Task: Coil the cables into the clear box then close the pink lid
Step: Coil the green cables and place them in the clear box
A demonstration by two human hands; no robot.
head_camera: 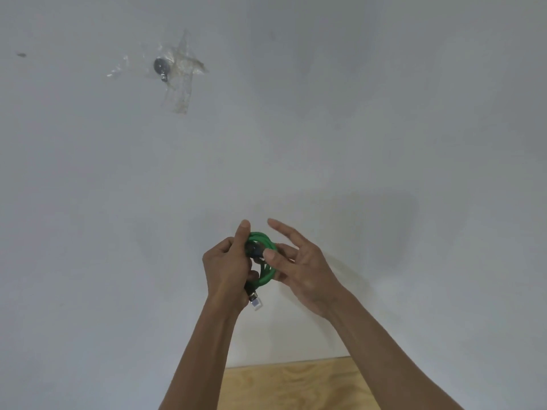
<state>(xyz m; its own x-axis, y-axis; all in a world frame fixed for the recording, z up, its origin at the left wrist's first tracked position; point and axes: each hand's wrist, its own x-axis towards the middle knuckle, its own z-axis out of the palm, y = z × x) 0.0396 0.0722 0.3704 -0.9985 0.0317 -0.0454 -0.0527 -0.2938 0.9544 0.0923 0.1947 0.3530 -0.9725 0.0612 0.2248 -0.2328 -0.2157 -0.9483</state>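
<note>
A green cable (264, 273) is wound into a small coil, held up in front of a pale wall. My left hand (228, 269) grips the coil from the left, thumb raised along its top. One dark plug with a silver and white tip (255, 301) hangs out below that hand. My right hand (299, 266) pinches the coil's right side between thumb and a finger, its other fingers spread straight. The clear box and pink lid are out of view.
A pale grey wall (355, 113) fills most of the view. A small dark round fitting (160, 66) is taped to it at upper left. The corner of a plywood surface (296, 386) shows at the bottom between my forearms.
</note>
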